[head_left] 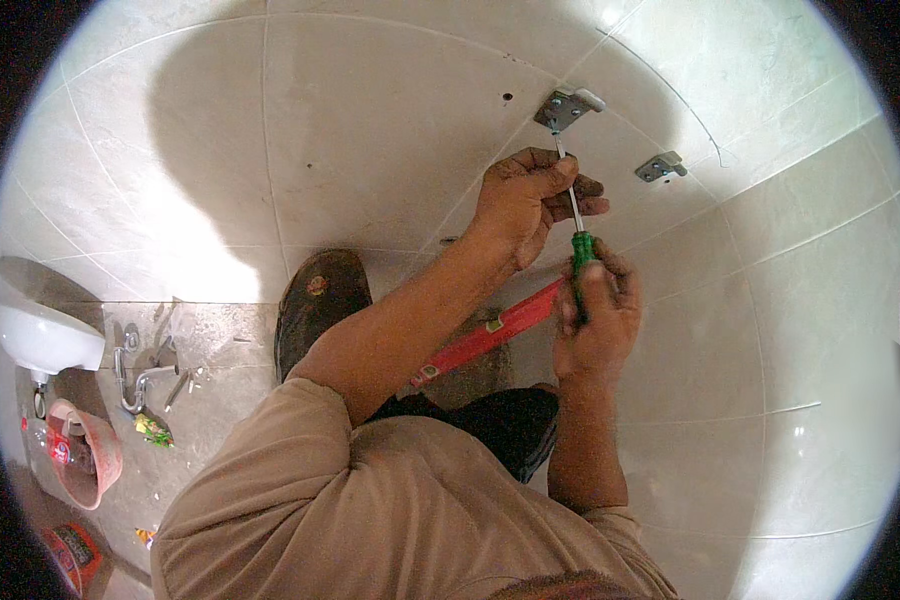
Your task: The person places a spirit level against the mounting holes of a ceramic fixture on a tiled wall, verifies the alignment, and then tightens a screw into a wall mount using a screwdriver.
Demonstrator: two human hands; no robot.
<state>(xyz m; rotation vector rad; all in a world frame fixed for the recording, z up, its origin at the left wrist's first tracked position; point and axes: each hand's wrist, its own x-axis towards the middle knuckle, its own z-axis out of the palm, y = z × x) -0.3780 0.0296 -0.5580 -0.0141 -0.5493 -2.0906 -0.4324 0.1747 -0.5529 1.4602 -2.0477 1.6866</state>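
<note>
My right hand (pixel 598 325) is closed round the green handle of a screwdriver (pixel 582 246). Higher up, the thumb and fingers of my left hand (pixel 535 195) pinch its metal shaft close to the tip. The tip points at a screw on the lower left part of a metal bracket (pixel 567 108) on the tiled wall; whether it sits in the screw head is too small to tell. To the right, a second, similar bracket (pixel 660 167) is fixed to the wall. A red spirit level (pixel 490 332) lies slanted below my hands, partly hidden by my right hand.
Dark holes (pixel 507 97) mark the tiles beside the bracket. At left are a white washbasin (pixel 48 335), a chrome drain pipe (pixel 135 385) on the floor, and a pinkish bucket (pixel 95 455) with a bottle in it. My shoe (pixel 320 300) is against the wall's foot.
</note>
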